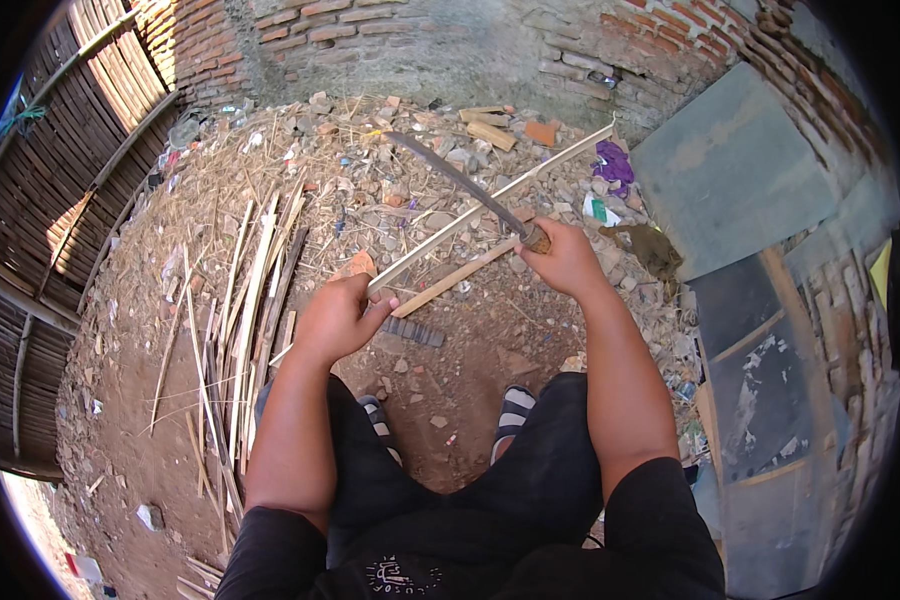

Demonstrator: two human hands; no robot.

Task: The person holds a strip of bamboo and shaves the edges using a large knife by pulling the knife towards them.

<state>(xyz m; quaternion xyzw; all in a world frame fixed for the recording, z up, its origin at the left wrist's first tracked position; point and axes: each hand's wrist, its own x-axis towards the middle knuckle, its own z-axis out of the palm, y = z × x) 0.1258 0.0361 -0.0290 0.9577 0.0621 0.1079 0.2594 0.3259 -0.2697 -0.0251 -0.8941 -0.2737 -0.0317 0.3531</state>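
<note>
My left hand (338,318) is closed round the near end of a long pale bamboo strip (440,237), which slants up and away to the right. In my right hand (567,262) is the wooden handle of a machete (448,172) with a long, dark, slightly curved blade. The blade points far left and crosses over the strip; I cannot tell whether the two touch. Below the strip, a shorter wooden stick (457,279) slants between my hands. Close to my left fingers, a dark ridged block (413,332) lies on the dirt.
Several split bamboo strips (255,290) lie in a pile at left. Rubble and litter (370,180) cover the ground toward the brick wall (430,50). A purple cloth (613,166) lies at far right, near leaning grey panels (735,175). A slatted bamboo wall (55,150) stands left.
</note>
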